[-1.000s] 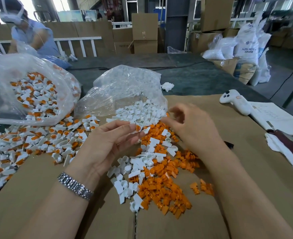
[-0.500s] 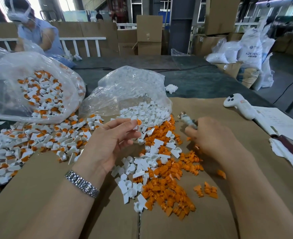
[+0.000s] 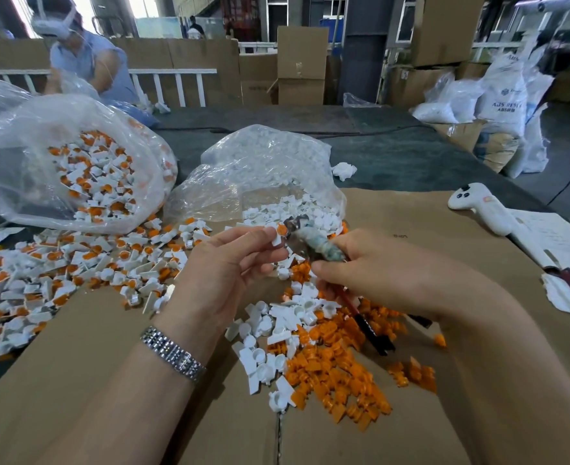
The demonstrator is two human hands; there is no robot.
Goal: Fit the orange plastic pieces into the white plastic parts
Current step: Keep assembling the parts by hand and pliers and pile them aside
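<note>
My left hand (image 3: pixel 233 266) pinches a white plastic part with an orange piece in it (image 3: pixel 279 232) between thumb and fingertips. My right hand (image 3: pixel 387 276) grips a pair of pliers (image 3: pixel 314 239) with tape-wrapped jaws and red-black handles; the jaws touch the held part. Under both hands lies a heap of loose orange pieces (image 3: pixel 337 364) mixed with white parts (image 3: pixel 277 330) on brown cardboard (image 3: pixel 109 380).
Fitted white-and-orange parts (image 3: pixel 75 263) spread at left, with more in a clear bag (image 3: pixel 85 169). A second clear bag (image 3: pixel 263 176) spills white parts. A white controller (image 3: pixel 481 206) and papers (image 3: pixel 552 236) lie right. Another person (image 3: pixel 85 58) works at the back left.
My right hand picked up the pliers from the cardboard and brought them left to the part held in my left hand. My left hand stayed almost in place.
</note>
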